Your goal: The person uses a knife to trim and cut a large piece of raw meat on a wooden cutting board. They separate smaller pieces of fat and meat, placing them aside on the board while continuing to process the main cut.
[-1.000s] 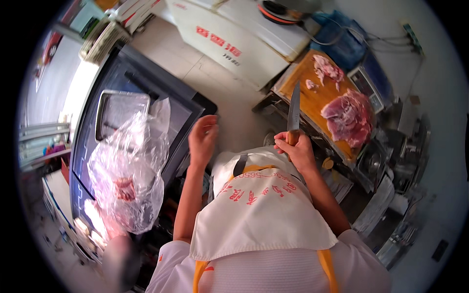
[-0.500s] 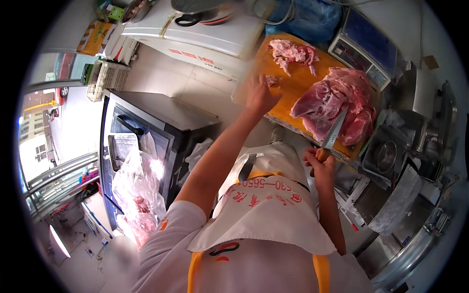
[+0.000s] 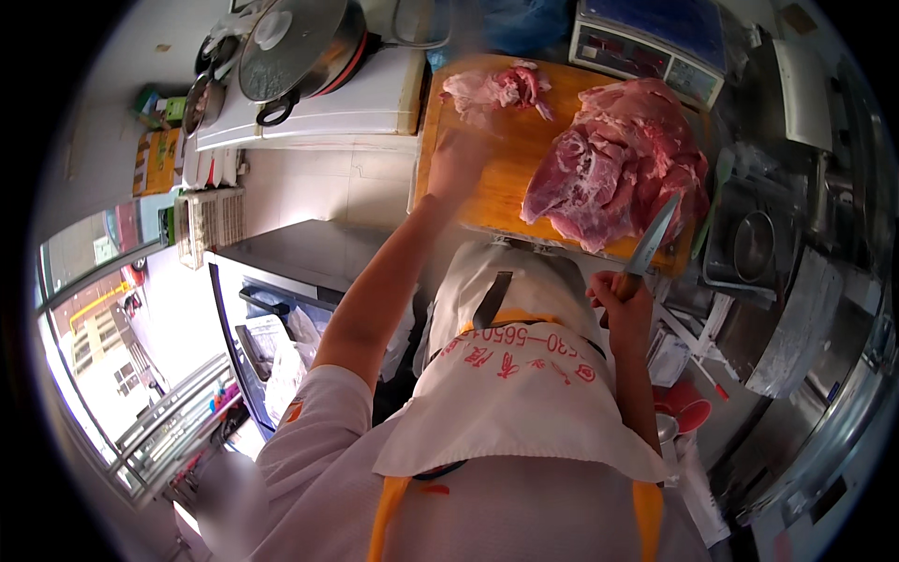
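Observation:
My right hand [image 3: 626,298] grips a knife [image 3: 653,236] by its brown handle. The blade points up and away over the near right edge of a wooden cutting board [image 3: 482,192], beside a big slab of raw meat [image 3: 609,155]. On the board's left side, my left hand [image 3: 457,167] is smeared by motion, so its fingers cannot be made out. Just beyond it lies a small heap of pale and red meat trimmings [image 3: 501,89].
A digital scale [image 3: 646,51] stands behind the board. A lidded pan [image 3: 300,51] sits on a white chest at the far left. Metal trays [image 3: 749,248] adjoin the board's right side. A dark glass-fronted cabinet [image 3: 318,253] stands left of my legs.
The whole view has shifted. My left hand, earlier beside a small meat scrap at the board's left edge, is now closer to the trimmings heap and blurred. The knife stays in my right hand.

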A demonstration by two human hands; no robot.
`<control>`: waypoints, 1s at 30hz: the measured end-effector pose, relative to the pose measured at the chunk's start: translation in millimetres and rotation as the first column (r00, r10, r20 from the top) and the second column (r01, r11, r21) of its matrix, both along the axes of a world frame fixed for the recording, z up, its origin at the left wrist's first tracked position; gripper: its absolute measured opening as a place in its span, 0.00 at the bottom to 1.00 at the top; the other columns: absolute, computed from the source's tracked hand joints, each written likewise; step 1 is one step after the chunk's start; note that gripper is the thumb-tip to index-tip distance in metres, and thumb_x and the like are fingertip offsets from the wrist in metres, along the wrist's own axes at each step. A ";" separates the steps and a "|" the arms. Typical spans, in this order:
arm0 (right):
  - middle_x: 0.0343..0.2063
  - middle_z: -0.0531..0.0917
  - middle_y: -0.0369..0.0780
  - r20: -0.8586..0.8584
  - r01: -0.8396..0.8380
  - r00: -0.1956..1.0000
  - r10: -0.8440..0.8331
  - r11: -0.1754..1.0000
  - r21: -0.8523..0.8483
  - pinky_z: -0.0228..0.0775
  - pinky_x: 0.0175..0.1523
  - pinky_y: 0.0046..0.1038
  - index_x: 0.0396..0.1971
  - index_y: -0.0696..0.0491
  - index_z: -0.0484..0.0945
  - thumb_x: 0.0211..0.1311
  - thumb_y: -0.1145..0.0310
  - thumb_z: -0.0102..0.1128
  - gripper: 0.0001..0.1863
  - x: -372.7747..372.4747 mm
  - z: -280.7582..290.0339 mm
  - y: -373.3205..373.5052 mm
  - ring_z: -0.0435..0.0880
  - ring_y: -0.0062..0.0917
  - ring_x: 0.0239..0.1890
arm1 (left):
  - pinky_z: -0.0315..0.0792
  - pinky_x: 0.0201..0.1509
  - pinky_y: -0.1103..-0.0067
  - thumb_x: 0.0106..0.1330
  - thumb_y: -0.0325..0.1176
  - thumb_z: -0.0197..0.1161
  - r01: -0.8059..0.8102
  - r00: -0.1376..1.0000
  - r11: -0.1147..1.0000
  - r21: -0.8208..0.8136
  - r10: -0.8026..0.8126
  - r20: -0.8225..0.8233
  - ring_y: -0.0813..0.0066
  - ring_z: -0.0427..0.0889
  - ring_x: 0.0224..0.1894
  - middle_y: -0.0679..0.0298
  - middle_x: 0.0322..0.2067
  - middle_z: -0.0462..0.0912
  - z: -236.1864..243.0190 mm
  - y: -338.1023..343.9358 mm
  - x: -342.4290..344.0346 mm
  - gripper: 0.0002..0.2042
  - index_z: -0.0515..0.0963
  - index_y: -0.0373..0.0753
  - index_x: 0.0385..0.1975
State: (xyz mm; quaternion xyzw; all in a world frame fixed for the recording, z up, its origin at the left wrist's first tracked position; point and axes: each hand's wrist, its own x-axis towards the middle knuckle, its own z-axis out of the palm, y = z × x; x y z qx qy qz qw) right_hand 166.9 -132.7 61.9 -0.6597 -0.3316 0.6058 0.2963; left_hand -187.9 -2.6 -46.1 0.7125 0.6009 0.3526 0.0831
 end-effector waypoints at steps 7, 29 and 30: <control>0.36 0.91 0.41 0.085 0.070 0.994 -0.067 0.997 -0.029 0.79 0.39 0.24 0.40 0.59 0.80 0.70 0.72 0.75 0.10 -23.3 10.7 -4.1 0.88 0.22 0.32 | 0.84 0.43 0.67 0.74 0.21 0.64 -0.049 0.978 0.982 -0.181 0.085 0.193 0.56 0.90 0.37 0.54 0.42 0.90 -0.6 -13.5 -14.6 0.07 0.88 0.36 0.45; 0.24 0.85 0.34 0.146 0.190 0.973 -0.181 0.980 -0.052 0.65 0.24 0.20 0.38 0.55 0.80 0.68 0.66 0.79 0.14 -20.8 -12.5 -34.4 0.80 0.15 0.21 | 0.84 0.54 0.66 0.63 0.29 0.76 0.115 0.965 0.871 -0.477 0.016 0.260 0.52 0.93 0.47 0.46 0.46 0.92 -15.8 -3.6 82.1 0.25 0.84 0.36 0.62; 0.24 0.85 0.35 0.137 0.186 0.975 -0.177 0.981 -0.056 0.65 0.24 0.20 0.38 0.55 0.80 0.68 0.66 0.79 0.14 -17.5 -13.1 -33.5 0.80 0.15 0.21 | 0.84 0.53 0.72 0.64 0.27 0.75 0.072 0.978 0.835 -0.545 0.048 0.202 0.67 0.93 0.44 0.52 0.45 0.94 -1.6 1.1 81.9 0.25 0.86 0.39 0.64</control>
